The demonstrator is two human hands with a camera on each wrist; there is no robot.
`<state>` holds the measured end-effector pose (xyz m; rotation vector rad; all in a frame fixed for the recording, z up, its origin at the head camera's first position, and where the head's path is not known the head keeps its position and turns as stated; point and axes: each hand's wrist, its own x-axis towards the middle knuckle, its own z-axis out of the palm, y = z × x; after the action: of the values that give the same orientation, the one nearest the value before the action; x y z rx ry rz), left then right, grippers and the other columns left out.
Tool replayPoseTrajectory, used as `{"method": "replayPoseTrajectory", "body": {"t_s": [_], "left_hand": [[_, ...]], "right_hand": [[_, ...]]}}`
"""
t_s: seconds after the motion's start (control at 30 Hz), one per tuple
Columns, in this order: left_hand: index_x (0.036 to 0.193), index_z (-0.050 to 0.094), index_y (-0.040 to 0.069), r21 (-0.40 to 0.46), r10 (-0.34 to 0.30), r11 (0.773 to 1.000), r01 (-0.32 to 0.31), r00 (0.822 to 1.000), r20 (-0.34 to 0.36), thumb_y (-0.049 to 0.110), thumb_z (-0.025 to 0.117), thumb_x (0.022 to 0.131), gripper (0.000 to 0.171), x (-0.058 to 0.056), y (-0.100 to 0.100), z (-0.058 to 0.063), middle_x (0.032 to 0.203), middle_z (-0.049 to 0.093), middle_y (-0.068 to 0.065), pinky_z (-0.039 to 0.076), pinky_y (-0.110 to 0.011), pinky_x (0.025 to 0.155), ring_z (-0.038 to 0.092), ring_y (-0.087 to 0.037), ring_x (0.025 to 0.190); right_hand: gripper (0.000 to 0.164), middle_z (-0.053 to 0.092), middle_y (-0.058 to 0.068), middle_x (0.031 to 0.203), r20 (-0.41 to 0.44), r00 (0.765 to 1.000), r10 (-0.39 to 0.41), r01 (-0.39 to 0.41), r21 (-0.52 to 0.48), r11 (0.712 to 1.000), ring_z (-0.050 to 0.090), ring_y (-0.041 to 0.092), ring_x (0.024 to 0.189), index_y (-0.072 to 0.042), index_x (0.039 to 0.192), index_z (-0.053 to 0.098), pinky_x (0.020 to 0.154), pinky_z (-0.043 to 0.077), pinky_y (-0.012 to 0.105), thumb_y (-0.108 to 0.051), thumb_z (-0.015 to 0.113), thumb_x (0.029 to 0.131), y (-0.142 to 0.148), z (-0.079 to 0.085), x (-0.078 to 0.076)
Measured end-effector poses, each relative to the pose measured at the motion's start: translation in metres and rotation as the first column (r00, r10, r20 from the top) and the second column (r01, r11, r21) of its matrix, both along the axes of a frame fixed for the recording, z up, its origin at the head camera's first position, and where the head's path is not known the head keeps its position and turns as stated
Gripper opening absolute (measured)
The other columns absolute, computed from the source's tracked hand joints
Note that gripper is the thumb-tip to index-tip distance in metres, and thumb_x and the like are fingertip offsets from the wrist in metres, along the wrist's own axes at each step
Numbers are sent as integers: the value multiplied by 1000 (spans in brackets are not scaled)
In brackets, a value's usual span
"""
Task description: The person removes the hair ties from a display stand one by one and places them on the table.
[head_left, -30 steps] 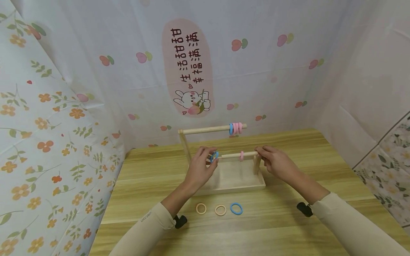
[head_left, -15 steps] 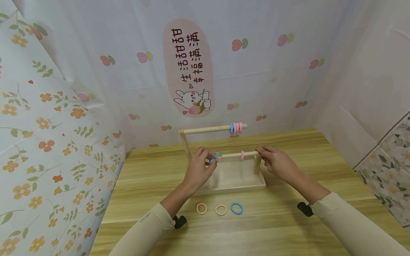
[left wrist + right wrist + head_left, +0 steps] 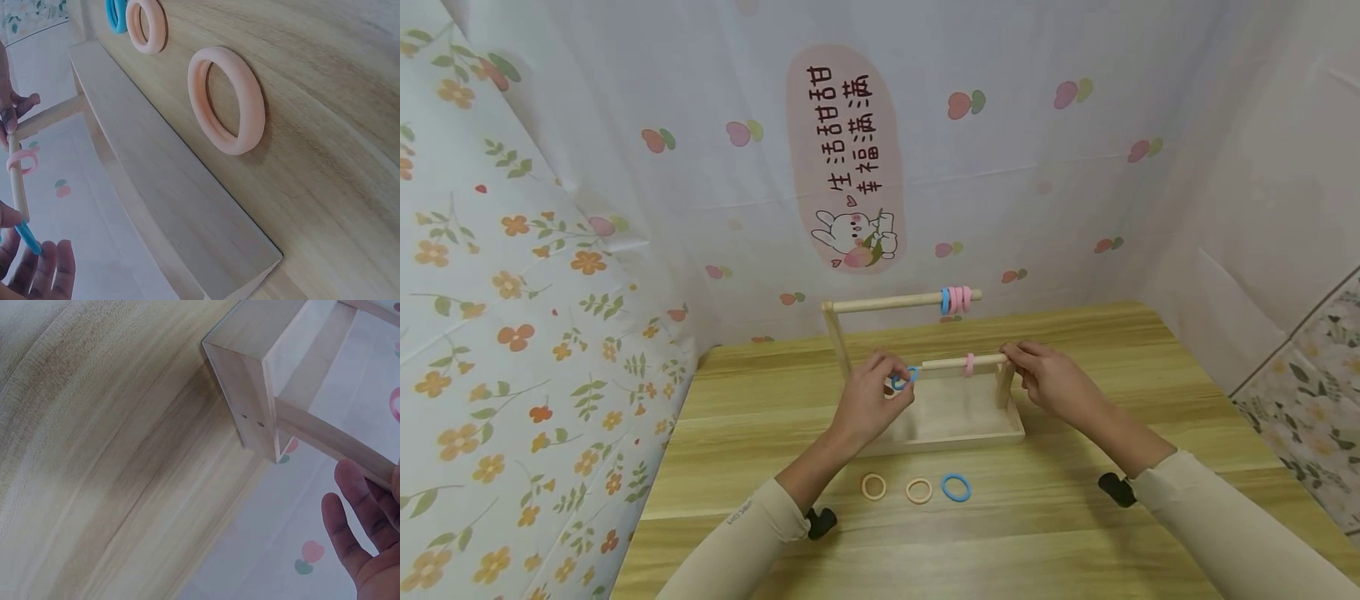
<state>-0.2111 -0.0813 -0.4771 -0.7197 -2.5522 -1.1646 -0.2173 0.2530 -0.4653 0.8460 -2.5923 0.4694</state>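
Observation:
My left hand (image 3: 868,400) pinches a blue ring (image 3: 900,382) between thumb and fingers, right at the free left end of the lower rod (image 3: 942,364). The left wrist view also shows this blue ring (image 3: 27,237) edge-on against the rod's tip. A pink ring (image 3: 969,365) hangs midway along that rod. At the rod's right end, my right hand (image 3: 1054,382) grips the top of the short post (image 3: 1004,385) of the wooden rack. Its thumb and fingers close round the post in the right wrist view (image 3: 369,464).
Above, the taller rod (image 3: 887,302) carries one blue ring and several pink rings near its tip. The rack's shallow tray base (image 3: 955,442) rests on the table. In front lie two peach rings (image 3: 919,491) and a blue ring (image 3: 957,487). A printed curtain (image 3: 722,208) stands behind.
The blue ring in my left hand has tilted flatter and dropped slightly, staying at the lower rod's tip. My right hand keeps its grip on the rack, and the pink ring has not moved.

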Motion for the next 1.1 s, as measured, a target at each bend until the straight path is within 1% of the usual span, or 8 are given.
{"method": "replayPoseTrajectory", "body": {"t_s": [0.13,0.23,0.4,0.6,0.77,0.83,1.0,1.1], "left_hand": [[103,74,11,-22,-20,1000,20,1000,-3,9,78,99,6,1,-1,-1,120,75,-7,69,-33,79,75,-20,96],[103,74,11,-36,-25,999,25,1000,-3,10,78,100,5,3,0,-1,125,77,-8,69,-35,79,76,-20,97],[102,74,10,-55,-34,998,34,999,-16,11,77,101,4,5,-1,-2,127,78,-9,68,-31,77,76,-20,97],[100,72,12,-74,-35,997,32,999,-37,14,82,100,10,7,-1,-4,122,78,-7,66,-25,75,74,-19,96],[101,71,9,-68,-62,996,57,996,-66,14,87,96,17,7,-1,-6,113,78,-8,67,-28,73,74,-21,93],[102,72,8,-65,-76,995,72,994,-72,13,88,95,18,8,0,-7,109,77,-8,67,-27,72,74,-21,91],[103,72,9,-87,-86,993,82,995,-43,19,88,97,20,11,3,-10,107,77,-6,65,-21,72,76,-18,86],[104,72,9,-82,-92,992,91,996,-12,20,87,98,20,13,4,-10,108,77,-5,67,-27,75,77,-19,86]], "right_hand": [[37,74,16,105,-17,1000,7,-7,-4,1000,58,15,70,9,132,75,60,52,30,13,74,95,0,0,-1],[36,74,16,105,-12,1000,4,-4,-1,1000,57,15,70,8,132,75,60,51,30,12,73,96,0,0,-1],[36,74,15,103,-15,1000,12,-12,-4,1000,54,13,69,8,132,75,60,49,29,12,73,97,1,0,-2],[35,73,13,100,-56,998,31,-32,-9,999,55,12,68,8,129,76,59,49,28,13,75,94,1,-1,-2],[35,73,13,100,-39,999,33,-33,-2,999,57,13,68,9,130,76,59,50,29,12,74,96,2,0,-3],[35,73,13,101,-26,999,29,-29,4,1000,57,13,68,9,131,75,59,51,29,12,74,96,2,0,-3],[36,73,13,102,3,1000,22,-22,6,1000,59,13,69,9,133,74,60,52,29,11,74,97,2,1,-3],[36,74,13,102,8,1000,24,-24,4,1000,59,13,69,9,133,75,60,52,29,11,73,97,2,1,-3]]}}
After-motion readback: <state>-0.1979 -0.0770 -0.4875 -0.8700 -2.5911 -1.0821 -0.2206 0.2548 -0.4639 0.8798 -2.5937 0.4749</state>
